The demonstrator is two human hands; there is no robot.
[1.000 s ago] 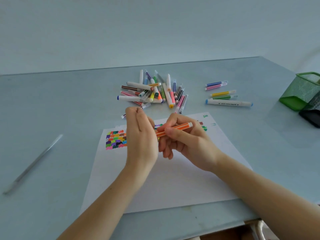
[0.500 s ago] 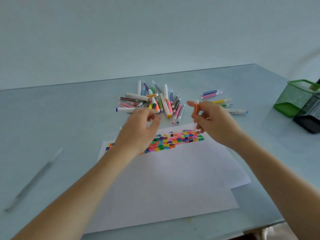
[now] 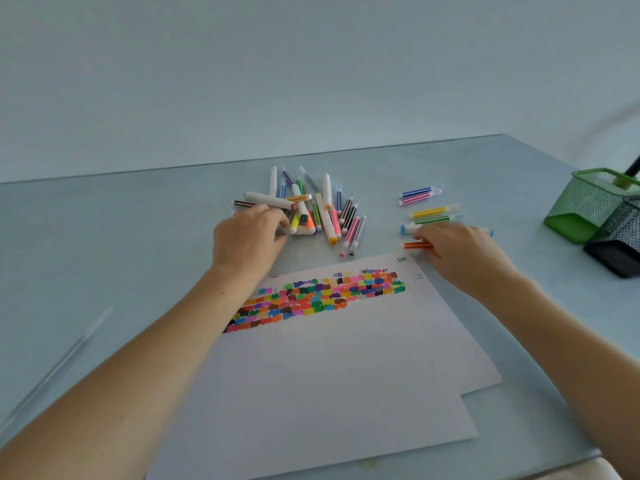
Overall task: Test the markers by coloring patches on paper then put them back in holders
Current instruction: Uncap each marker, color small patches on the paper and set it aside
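White paper (image 3: pixel 346 368) lies in front of me with rows of colored patches (image 3: pixel 318 299) across its top. A loose pile of markers (image 3: pixel 311 209) sits beyond it. My left hand (image 3: pixel 249 240) rests on the pile's left side, fingers curled onto markers there; what it grips is hidden. To the right lies a small row of markers (image 3: pixel 429 206). My right hand (image 3: pixel 457 251) is down at the row's near end, fingers on an orange marker (image 3: pixel 415 245) that lies on the table. A green mesh holder (image 3: pixel 588 209) and a black mesh holder (image 3: pixel 616 247) stand at the far right.
A clear thin pen (image 3: pixel 59 365) lies on the table at the left. The table's near edge (image 3: pixel 554 465) runs just below the paper. A wall rises behind the table's far edge.
My right hand carried the orange marker rightward and lowered it onto the table beside the sorted row. My left hand reached forward into the pile.
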